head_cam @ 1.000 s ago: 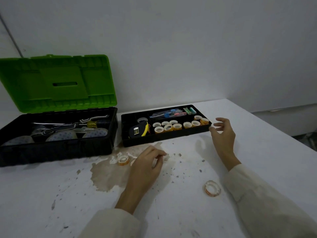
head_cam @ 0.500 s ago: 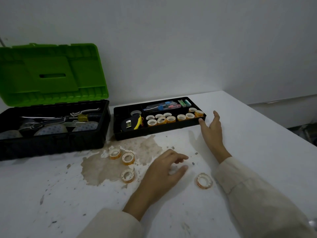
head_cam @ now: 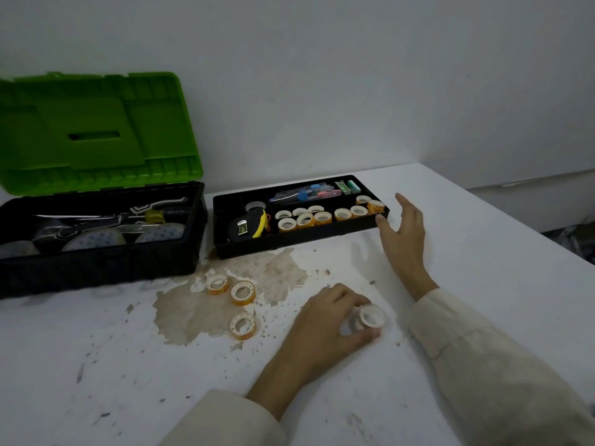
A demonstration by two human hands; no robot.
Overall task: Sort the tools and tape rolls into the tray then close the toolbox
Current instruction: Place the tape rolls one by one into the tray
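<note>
Stained white surface [head_cam: 483, 252]: tray [head_cam: 289, 244] at 12 o'clock already holds most rolls [head_cam: 306, 220]. Left hand [head_cam: 322, 326] pinches a roll [head_cam: 372, 317] at 5 o'clock; right hand [head_cam: 402, 233] hangs open beside the tray. Three rolls [head_cam: 243, 292] lie loose; toolbox [head_cam: 96, 262] unclosed.

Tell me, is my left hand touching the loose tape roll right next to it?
Touching. The head view shows the left hand pinching the tape roll between thumb and curled fingers.
</note>
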